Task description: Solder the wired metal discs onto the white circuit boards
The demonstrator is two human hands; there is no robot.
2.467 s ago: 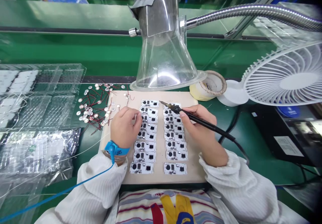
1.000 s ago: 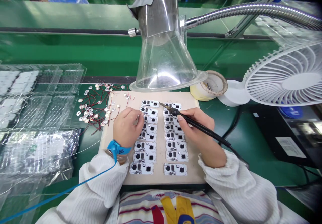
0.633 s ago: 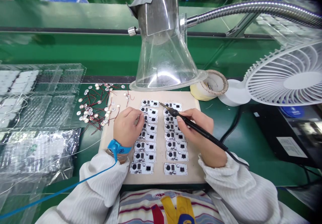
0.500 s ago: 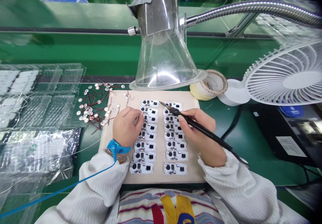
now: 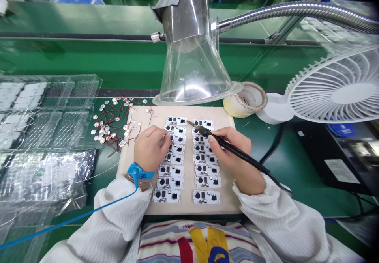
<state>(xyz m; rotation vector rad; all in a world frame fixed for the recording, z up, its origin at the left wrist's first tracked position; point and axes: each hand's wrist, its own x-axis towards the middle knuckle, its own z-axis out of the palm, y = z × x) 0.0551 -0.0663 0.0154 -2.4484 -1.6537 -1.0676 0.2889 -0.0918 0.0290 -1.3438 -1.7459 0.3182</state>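
My right hand [image 5: 229, 152] is shut on a black soldering iron [image 5: 237, 152], and its fine tip sits in the gap between the tops of two columns of white circuit boards [image 5: 176, 148]. These boards lie on a beige work mat [image 5: 187, 176]. My left hand [image 5: 151, 148] rests over the left column, with its fingertips pinched together near a board. Whatever they pinch is too small to make out. To the left of that hand lies a heap of small metal discs with red and black wires [image 5: 111, 125].
A clear funnel fume hood [image 5: 192, 66] on a steel gooseneck hangs just above the mat. A tape roll [image 5: 245, 99] and a white fan [image 5: 337, 89] stand to the right. Clear plastic trays [image 5: 47, 113] and a plastic bag [image 5: 44, 180] lie to the left. A blue wrist strap [image 5: 137, 171] trails a cord.
Both hands have shifted only slightly, the right drawing in a little toward the boards with the iron. The boards and wired discs stay where they were.
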